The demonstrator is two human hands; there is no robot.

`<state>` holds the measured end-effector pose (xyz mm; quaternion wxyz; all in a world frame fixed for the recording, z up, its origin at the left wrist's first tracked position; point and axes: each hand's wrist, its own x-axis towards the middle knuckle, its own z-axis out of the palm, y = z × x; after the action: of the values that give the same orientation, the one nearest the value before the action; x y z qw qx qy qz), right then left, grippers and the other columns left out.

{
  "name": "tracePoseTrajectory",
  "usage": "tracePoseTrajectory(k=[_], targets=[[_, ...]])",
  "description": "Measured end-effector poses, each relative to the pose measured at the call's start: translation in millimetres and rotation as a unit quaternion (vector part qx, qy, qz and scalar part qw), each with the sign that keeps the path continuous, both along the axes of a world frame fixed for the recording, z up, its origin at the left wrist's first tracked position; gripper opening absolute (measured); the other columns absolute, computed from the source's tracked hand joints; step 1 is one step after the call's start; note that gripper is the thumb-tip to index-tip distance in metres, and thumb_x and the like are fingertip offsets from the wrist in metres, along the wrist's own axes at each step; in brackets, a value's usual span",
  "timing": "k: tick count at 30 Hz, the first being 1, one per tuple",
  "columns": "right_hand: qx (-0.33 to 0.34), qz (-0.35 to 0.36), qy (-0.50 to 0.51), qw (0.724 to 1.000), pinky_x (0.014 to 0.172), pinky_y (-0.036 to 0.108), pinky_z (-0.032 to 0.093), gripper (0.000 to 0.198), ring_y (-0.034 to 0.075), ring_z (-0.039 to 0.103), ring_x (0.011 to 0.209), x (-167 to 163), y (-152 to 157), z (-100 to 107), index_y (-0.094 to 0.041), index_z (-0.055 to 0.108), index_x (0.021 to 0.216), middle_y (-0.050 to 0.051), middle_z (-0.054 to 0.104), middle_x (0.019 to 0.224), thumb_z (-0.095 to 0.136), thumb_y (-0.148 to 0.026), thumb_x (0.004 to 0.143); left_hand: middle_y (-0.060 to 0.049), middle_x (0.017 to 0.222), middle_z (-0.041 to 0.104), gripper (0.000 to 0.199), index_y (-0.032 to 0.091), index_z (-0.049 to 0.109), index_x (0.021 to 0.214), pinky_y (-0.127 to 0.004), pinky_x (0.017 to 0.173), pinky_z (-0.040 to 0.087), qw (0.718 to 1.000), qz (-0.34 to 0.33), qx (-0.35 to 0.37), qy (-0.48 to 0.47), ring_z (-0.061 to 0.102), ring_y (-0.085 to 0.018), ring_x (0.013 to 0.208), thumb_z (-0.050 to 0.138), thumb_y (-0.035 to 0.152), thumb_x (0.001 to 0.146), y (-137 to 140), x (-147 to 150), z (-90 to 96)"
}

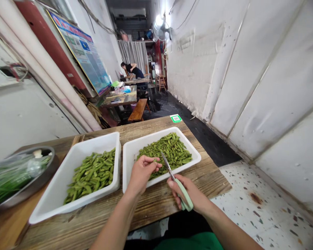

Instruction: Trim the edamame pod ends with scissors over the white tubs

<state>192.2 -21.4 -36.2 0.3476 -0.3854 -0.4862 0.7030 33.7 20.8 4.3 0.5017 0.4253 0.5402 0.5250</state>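
My left hand (144,171) is closed in a pinch over the near left part of the right white tub (160,133). A small green pod shows at its fingertips. In my right hand (189,192) is a pair of scissors (183,192) with pale green handles, the blades pointing up and left toward the left fingertips. Below the blades, the right tub holds a heap of green edamame pods (172,147). A second white tub (48,199) stands to the left, with more pods (94,173) heaped toward its right side.
A metal basin (39,184) with bagged greens stands at the left of the wooden table (156,205). A green code sticker (175,118) marks the far edge. Beyond are a bench (137,110), another table (120,99) and a person (134,70) leaning over. A wall runs along the right.
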Motion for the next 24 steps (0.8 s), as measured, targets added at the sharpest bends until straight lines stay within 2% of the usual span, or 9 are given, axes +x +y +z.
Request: tracePoseTrajectory(k=[3,5,8,11,15,18,24], targets=[[0.010,0.010,-0.009,1.000,0.034,0.015,0.036,0.043,0.005,0.040,0.037,2.5,-0.4,-1.0,-0.018,0.047,0.087,-0.007,0.042,0.055,0.056,-0.058,0.071,0.000,0.063,0.062,0.022,0.015,0.051,0.070,-0.020,0.049,0.038,0.999,-0.006,0.016,0.044,0.052,-0.008,0.049,0.067,0.026,0.060,0.8,-3.0,1.7],[0.020,0.017,-0.026,0.999,0.035,0.016,0.036,0.043,0.005,0.039,0.038,4.0,-1.1,-1.1,-0.018,0.047,0.087,-0.008,0.040,0.053,0.055,-0.057,0.073,0.003,0.054,0.056,0.023,0.014,0.055,0.073,-0.019,0.046,0.035,0.996,-0.008,0.026,0.080,0.048,-0.007,0.045,0.067,0.031,0.062,1.3,-5.4,2.2],[0.071,0.022,-0.055,0.996,0.042,0.018,0.038,0.041,0.006,0.040,0.043,6.7,-2.2,0.7,-0.018,0.047,0.091,-0.007,0.040,0.054,0.049,-0.057,0.077,0.003,0.053,0.056,0.031,0.013,0.062,0.083,-0.021,0.048,0.036,0.992,-0.015,0.026,0.122,0.049,-0.009,0.046,0.066,0.036,0.063,1.1,-8.2,2.3],[0.115,0.024,-0.075,0.990,0.045,0.018,0.038,0.039,0.007,0.041,0.047,8.9,-2.4,3.1,-0.018,0.048,0.091,-0.005,0.041,0.057,0.044,-0.056,0.081,0.001,0.052,0.058,0.035,0.012,0.064,0.088,-0.022,0.050,0.039,0.991,-0.044,0.012,0.127,0.051,-0.011,0.049,0.065,0.038,0.065,-0.6,-7.7,2.6],[0.099,0.042,-0.068,0.992,0.041,0.018,0.036,0.039,0.006,0.038,0.042,9.0,-1.9,4.5,-0.018,0.048,0.086,-0.006,0.039,0.056,0.046,-0.057,0.079,-0.003,0.056,0.063,0.030,0.011,0.064,0.083,-0.023,0.052,0.042,0.990,-0.074,0.007,0.116,0.053,-0.011,0.051,0.065,0.036,0.065,-3.7,-2.4,4.3],[0.084,0.032,-0.052,0.995,0.039,0.018,0.036,0.038,0.005,0.036,0.040,8.2,-1.6,4.4,-0.019,0.048,0.086,-0.007,0.037,0.055,0.049,-0.056,0.078,-0.003,0.053,0.063,0.026,0.011,0.064,0.075,-0.022,0.049,0.042,0.989,-0.073,0.007,0.127,0.053,-0.011,0.047,0.065,0.035,0.065,-5.4,0.8,4.5],[0.095,0.028,-0.076,0.992,0.039,0.018,0.036,0.040,0.006,0.036,0.040,8.8,-1.0,6.6,-0.019,0.049,0.087,-0.007,0.037,0.055,0.049,-0.058,0.077,-0.003,0.051,0.062,0.024,0.012,0.063,0.070,-0.021,0.046,0.042,0.989,-0.058,0.013,0.138,0.053,-0.011,0.044,0.066,0.035,0.064,-6.4,2.6,1.9]])
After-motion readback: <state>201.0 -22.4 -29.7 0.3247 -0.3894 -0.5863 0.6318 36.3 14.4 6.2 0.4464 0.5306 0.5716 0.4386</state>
